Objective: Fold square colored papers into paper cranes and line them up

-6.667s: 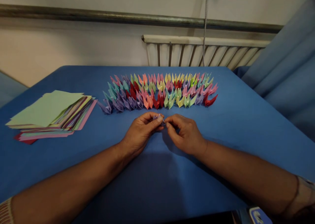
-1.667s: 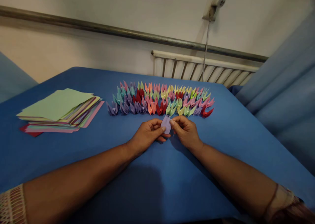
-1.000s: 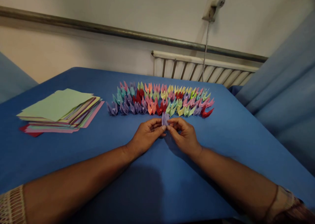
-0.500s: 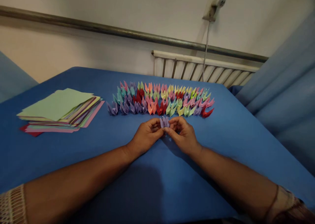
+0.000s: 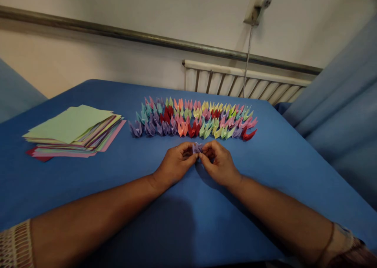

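Observation:
Between my fingertips, low over the blue cloth, is a small purple origami crane (image 5: 197, 147). My left hand (image 5: 176, 161) pinches its left side between thumb and fingers. From the right, my right hand (image 5: 218, 160) grips it the same way, the two thumbs almost meeting in front. Its lower part is partly hidden behind the thumbs. Just beyond my hands stand several rows of folded paper cranes (image 5: 194, 127) in purple, red, pink, yellow, green and teal.
A stack of coloured paper sheets (image 5: 73, 128), pale green on top, lies at the left of the blue-covered table (image 5: 141, 228). Behind it are a wall pipe (image 5: 147, 38), a radiator (image 5: 229, 77) and a socket with a cord (image 5: 253, 11). A blue curtain (image 5: 344, 115) hangs at the right.
The purple crane's upright points have spread apart and look lower between my fingers. Both hands have stayed almost in the same place, with small finger movements.

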